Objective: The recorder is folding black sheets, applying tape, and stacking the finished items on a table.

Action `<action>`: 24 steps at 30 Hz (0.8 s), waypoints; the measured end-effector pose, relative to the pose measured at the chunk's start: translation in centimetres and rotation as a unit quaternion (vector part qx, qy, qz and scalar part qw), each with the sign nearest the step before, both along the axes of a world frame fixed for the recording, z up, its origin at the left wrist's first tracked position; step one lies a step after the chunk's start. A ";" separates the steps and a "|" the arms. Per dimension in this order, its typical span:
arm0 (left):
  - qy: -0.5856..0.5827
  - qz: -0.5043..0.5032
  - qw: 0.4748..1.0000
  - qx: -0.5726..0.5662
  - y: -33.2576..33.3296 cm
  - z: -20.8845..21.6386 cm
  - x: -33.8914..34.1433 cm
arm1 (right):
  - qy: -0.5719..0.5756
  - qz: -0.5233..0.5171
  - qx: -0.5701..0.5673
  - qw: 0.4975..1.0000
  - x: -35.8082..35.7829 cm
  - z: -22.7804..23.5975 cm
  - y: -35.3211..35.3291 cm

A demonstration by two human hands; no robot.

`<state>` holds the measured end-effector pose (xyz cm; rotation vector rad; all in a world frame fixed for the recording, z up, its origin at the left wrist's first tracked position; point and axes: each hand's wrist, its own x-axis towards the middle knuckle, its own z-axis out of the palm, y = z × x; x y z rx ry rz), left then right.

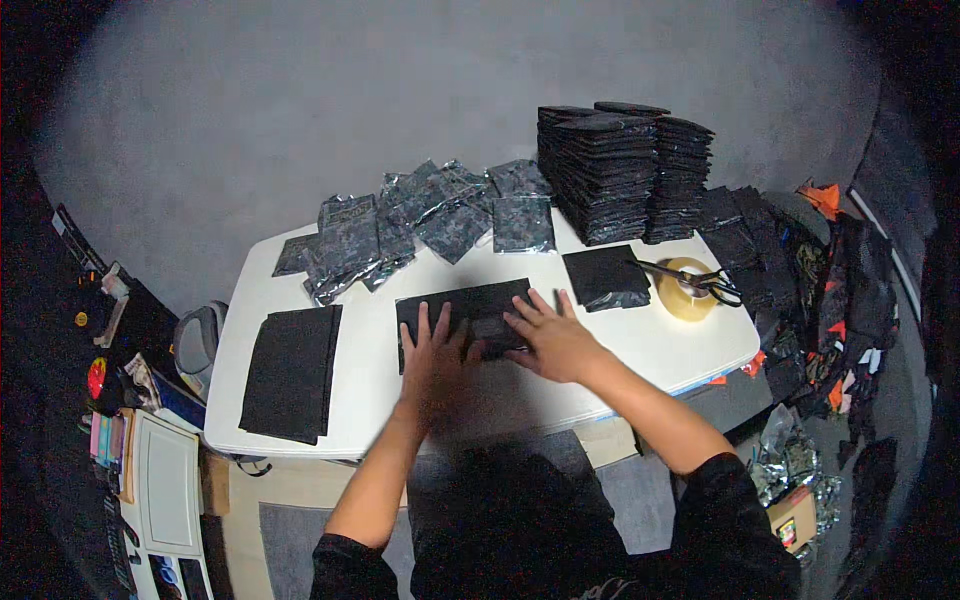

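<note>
A flat black cloth-like piece lies on the white table in front of me. My left hand rests on its left part, fingers spread. On its right part lies my right hand, also with fingers stretched apart. Neither hand grips anything. Part of the black piece is hidden beneath the hands. To the left sits a low pile of flat black pieces. Right of my hands is a smaller black piece with clear plastic at its near edge.
A clear tape roll with black-handled scissors on it lies at the right. Shiny plastic-wrapped dark packets spread along the back edge. Tall stacks of black packets rise at the back right. A white cabinet stands at the left.
</note>
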<state>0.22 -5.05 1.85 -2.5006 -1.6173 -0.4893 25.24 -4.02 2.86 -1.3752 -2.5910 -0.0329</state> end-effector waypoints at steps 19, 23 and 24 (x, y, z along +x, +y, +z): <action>-0.046 -0.119 0.969 -0.212 5.9 5.5 -3.5 | 0.154 0.129 -0.052 0.978 0.6 0.9 8.9; -0.119 -0.193 0.972 -0.067 7.5 4.0 -2.1 | 0.206 0.128 -0.042 0.969 0.1 0.2 8.8; -0.120 -0.195 0.971 -0.067 8.3 2.6 -1.6 | 0.170 0.121 -0.036 0.977 -0.5 -0.4 8.6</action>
